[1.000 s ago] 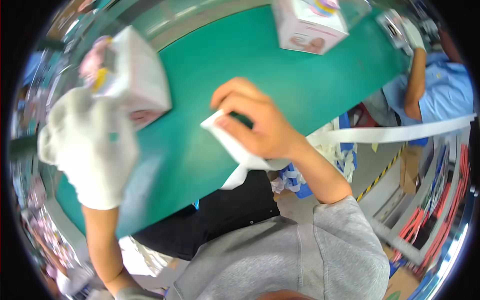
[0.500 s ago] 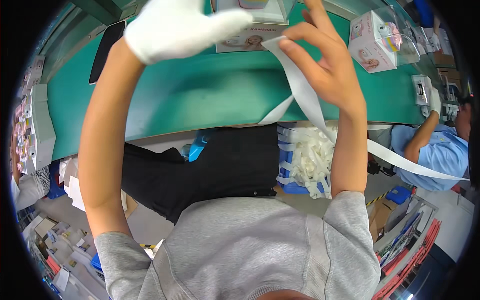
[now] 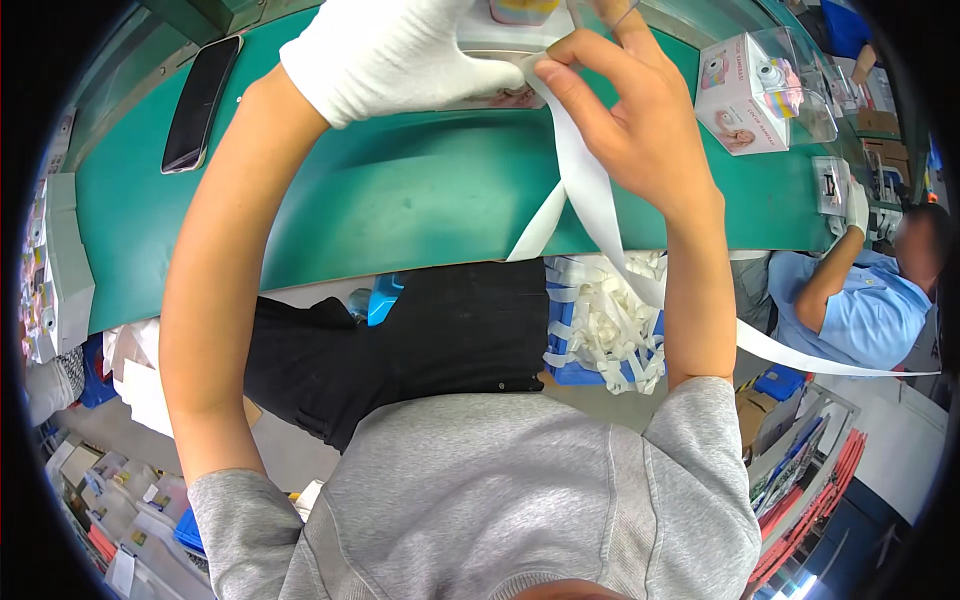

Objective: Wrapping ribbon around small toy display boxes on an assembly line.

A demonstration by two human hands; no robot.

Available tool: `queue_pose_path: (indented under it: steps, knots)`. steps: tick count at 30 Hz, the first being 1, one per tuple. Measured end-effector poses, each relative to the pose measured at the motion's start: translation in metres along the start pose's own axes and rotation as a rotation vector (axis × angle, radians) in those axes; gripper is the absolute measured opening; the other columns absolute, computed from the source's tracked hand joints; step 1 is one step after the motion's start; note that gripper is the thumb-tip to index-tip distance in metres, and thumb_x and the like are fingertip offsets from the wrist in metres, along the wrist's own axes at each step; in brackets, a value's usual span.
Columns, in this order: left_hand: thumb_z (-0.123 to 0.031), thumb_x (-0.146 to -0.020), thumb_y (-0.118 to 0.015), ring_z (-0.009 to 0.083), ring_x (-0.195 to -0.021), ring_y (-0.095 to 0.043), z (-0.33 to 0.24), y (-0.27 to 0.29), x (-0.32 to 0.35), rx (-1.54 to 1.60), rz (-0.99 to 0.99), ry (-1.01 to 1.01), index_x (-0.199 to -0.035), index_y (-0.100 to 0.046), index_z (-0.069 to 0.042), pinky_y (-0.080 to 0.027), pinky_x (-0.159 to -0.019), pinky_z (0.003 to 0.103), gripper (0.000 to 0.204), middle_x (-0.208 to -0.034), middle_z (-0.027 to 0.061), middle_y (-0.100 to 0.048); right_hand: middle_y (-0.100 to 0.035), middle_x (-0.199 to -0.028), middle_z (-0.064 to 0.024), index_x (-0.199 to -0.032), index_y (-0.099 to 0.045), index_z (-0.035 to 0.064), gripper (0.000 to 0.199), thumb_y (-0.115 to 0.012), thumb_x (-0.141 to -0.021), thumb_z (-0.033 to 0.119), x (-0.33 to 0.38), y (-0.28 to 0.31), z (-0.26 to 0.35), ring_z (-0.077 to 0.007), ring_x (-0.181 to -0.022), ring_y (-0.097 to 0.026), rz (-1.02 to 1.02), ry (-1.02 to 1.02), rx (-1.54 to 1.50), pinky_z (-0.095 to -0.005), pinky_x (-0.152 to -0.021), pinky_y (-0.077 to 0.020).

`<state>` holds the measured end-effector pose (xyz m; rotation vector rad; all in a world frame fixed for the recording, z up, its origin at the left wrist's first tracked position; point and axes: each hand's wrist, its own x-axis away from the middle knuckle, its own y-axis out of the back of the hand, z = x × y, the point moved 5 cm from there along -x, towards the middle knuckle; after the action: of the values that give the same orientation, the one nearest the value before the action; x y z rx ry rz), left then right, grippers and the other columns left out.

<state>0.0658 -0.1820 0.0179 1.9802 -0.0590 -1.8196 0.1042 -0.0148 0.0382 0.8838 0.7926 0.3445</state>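
At the top edge stands a toy-camera box [image 3: 500, 40], white below with a clear cover and a pastel toy inside. My left hand [image 3: 385, 65], in a white glove, is closed round the box's left side, its thumb lying along the front. The tips of its other fingers are out of view. My bare right hand [image 3: 645, 125] pinches the end of a long white strip [image 3: 585, 180] between thumb and forefinger, close against the box front and the gloved thumb tip. From there the strip hangs down, twists over the table edge and passes behind my right forearm.
A black phone [image 3: 200, 105] lies at the left of the green table [image 3: 400, 210]. Another toy-camera box [image 3: 740, 100] stands to the right. Below the table edge, a blue basket [image 3: 580, 375] holds tangled white strips [image 3: 610, 320]. A co-worker in blue [image 3: 850, 310] sits at the right.
My left hand has come right and closed in on the box, its thumb now by the strip's end. My right hand has moved slightly left and up, bringing the strip's end against the box.
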Motion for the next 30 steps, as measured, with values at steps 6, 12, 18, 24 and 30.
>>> queue_pose_path:
  steps: [6, 12, 18, 24, 30]
  knots:
    - [-0.014, -0.061, -0.092, 0.0465, -0.126, -0.053, -0.016, 0.005, -0.012, -0.127, 0.260, 0.088, -0.141, -0.046, -0.005, -0.044, -0.107, 0.052, 0.092, -0.137, 0.0225, -0.055, -0.057, -0.134, -0.0339, -0.086, -0.068, 0.0056, 0.011, -0.076, -0.085, 0.013, 0.001, 0.000, 0.003, -0.0446, -0.094, -0.067, -0.079, -0.029, 0.114, -0.0456, -0.079, -0.0546]
    - [-0.014, -0.063, -0.092, 0.0462, -0.125, -0.054, 0.008, -0.009, 0.002, 0.453, -0.226, 0.098, -0.139, -0.047, -0.005, -0.044, -0.107, 0.052, 0.089, -0.137, 0.0227, -0.055, -0.062, -0.125, -0.0302, -0.079, -0.067, 0.0027, 0.018, -0.079, -0.082, 0.015, 0.004, -0.016, -0.028, -0.0427, -0.100, -0.066, -0.548, 0.534, -0.207, -0.0461, -0.083, -0.0538]
    - [-0.016, -0.062, -0.092, 0.0463, -0.125, -0.055, -0.027, 0.008, -0.017, -0.173, 0.252, 0.081, -0.140, -0.047, -0.005, -0.045, -0.107, 0.051, 0.090, -0.138, 0.0234, -0.055, -0.064, -0.124, -0.0272, -0.077, -0.066, 0.0024, 0.021, -0.080, -0.083, 0.018, 0.004, -0.007, -0.027, -0.0413, -0.106, -0.065, -0.489, 0.540, -0.156, -0.0476, -0.092, -0.0527]
    - [-0.019, -0.063, -0.091, 0.0459, -0.126, -0.056, -0.004, -0.012, 0.012, 0.073, -0.251, 0.246, -0.139, -0.049, -0.004, -0.046, -0.107, 0.048, 0.088, -0.139, 0.0246, -0.055, -0.060, -0.135, -0.0270, -0.078, -0.067, 0.0035, 0.021, -0.079, -0.085, 0.019, -0.004, 0.022, -0.004, -0.0406, -0.111, -0.065, 0.076, -0.190, -0.043, -0.0517, -0.107, -0.0475]
    - [-0.022, -0.068, -0.090, 0.0454, -0.129, -0.054, -0.035, -0.005, -0.006, -0.602, 0.269, 0.161, -0.145, -0.046, -0.004, -0.046, -0.107, 0.048, 0.091, -0.141, 0.0256, -0.053, -0.059, -0.142, -0.0227, -0.095, -0.063, -0.0023, 0.012, -0.069, -0.095, 0.008, 0.034, 0.009, -0.042, -0.0304, -0.120, -0.067, 0.007, -0.090, -0.143, -0.0368, -0.104, -0.0483]
